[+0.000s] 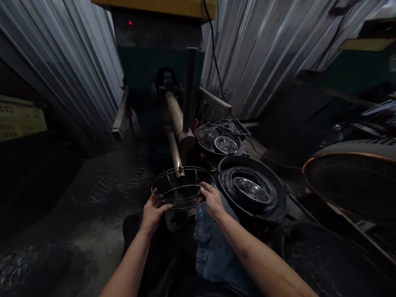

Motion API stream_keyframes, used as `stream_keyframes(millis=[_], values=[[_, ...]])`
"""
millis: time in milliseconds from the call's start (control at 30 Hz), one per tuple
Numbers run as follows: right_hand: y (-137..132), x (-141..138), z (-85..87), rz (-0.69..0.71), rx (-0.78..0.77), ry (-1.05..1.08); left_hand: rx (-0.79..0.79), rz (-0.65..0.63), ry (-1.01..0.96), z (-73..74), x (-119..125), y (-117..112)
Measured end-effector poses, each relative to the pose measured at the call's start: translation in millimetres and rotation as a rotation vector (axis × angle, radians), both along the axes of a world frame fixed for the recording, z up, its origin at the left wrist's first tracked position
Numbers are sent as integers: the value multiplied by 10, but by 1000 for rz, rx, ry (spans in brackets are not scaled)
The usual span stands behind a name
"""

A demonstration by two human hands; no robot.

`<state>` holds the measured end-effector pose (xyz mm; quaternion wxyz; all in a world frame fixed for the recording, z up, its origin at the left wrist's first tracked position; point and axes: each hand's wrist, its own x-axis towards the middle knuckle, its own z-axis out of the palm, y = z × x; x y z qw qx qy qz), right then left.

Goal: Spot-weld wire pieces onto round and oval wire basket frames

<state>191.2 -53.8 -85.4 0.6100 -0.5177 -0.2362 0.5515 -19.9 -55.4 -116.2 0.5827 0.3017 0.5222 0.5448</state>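
Observation:
A round wire frame [182,186], made of thin metal rings joined by bent wires, is held level between my two hands. My left hand [154,212] pinches its near left side, thumb laid along the lower ring. On the right, my right hand [210,198] grips the rim between thumb and fingers. The frame's far edge is by the tip of the lower metal arm [175,154] of a spot welding machine; whether they touch I cannot tell. Above it sits the thicker upper arm [177,113] with its electrode pointing down.
Right of the machine, a black basin [224,177] holds wire rings and a shiny metal bowl [251,189]. Behind it another basin [201,140] is piled with wire pieces. A fan [349,181] stands at far right. Blurred wire frames [102,187] lie on the left floor.

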Motion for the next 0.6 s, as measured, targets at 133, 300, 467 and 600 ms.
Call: stream_keyframes(millis=[133, 300, 467, 600], values=[[8, -19, 56, 16, -14, 24, -9, 5, 35, 37, -30, 10], [-104, -42, 329, 95, -31, 110, -61, 61, 65, 294, -85, -13], [-389, -79, 614, 234, -45, 264, -59, 166, 88, 516, -162, -133], [-582, -97, 757, 307, -23, 328, -33, 198, 85, 595, -208, -230]])
